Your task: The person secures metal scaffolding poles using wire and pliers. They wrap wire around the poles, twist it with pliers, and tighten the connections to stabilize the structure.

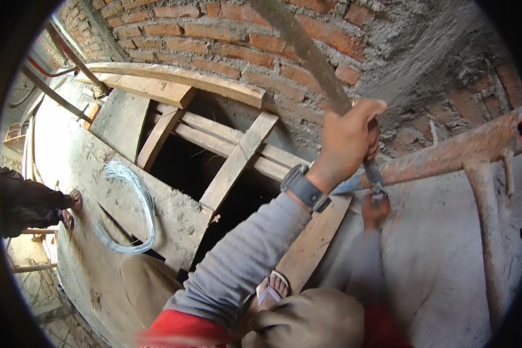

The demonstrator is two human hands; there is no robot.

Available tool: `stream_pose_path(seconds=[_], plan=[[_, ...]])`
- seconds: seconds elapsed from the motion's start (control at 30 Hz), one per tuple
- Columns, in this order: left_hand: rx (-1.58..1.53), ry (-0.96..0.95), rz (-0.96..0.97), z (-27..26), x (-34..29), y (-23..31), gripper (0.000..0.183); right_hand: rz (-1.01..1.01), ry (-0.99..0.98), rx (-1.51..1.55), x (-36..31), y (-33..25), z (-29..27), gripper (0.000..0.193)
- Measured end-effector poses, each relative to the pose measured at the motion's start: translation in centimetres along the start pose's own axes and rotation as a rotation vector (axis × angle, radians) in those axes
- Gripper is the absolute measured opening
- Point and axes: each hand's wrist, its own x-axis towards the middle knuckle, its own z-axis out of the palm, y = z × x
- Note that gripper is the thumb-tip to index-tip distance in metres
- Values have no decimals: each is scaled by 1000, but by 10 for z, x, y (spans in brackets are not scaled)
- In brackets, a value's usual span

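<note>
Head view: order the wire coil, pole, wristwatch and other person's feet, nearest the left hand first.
1. Pole, gripped in the left hand.
2. Wristwatch, on that wrist.
3. Wire coil, to the left.
4. Other person's feet, farther left.

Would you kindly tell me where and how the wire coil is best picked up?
I'd grip the wire coil by its right-hand side, from above, around the bundled strands. It lies as an open ring, and the strands look densest there. The left hand, closed around the pole, would likely need freeing first.
</note>
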Motion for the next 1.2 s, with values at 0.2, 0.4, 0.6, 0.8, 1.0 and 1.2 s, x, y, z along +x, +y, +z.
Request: stream_pose_path(seconds=[0.2,0.4,0.6,0.8,1.0,1.2], plan=[[76,33,-49,2,3,3,25,-110,138,-66,-14,14,12,17],[72,39,-42,3,1,4,24,3,-27,143,21,51,30,22],[120,-52,-69,-1,5,5,28,-151,-5,-35,20,32,-1,14],[173,-64,-106,-1,3,12,20,817,-510,418,-68,-111,-66,22],[172,-71,-58,2,2,9,16,1167,-703,1921,-68,-193,-97,25],[182,-18,-94,8,0,13,16,1247,-460,843,-32,-215,-124,41]])
